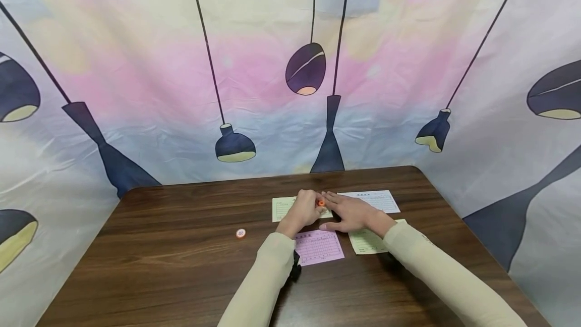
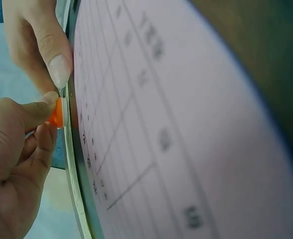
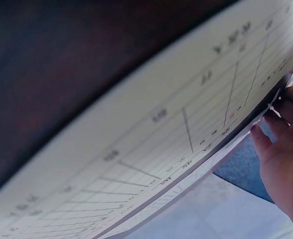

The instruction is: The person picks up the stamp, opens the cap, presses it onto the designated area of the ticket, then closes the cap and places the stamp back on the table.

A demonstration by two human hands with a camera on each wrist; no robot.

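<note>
My left hand (image 1: 312,207) pinches a small orange stamp (image 1: 321,203) between thumb and fingers, just above a pale yellow form (image 1: 282,208). The left wrist view shows the orange stamp (image 2: 56,113) held at my fingertips, with a fingertip of the other hand (image 2: 54,59) right beside it. My right hand (image 1: 341,212) lies flat with straight fingers on the table, its fingertips next to the stamp, between a white form (image 1: 379,201) and a second yellow form (image 1: 365,242). A pink form (image 1: 320,247) lies in front of both hands.
A small round orange-and-white cap (image 1: 240,233) sits alone on the brown wooden table (image 1: 172,246), left of the hands. A printed cloth with lamp shapes (image 1: 236,145) hangs close behind and beside the table.
</note>
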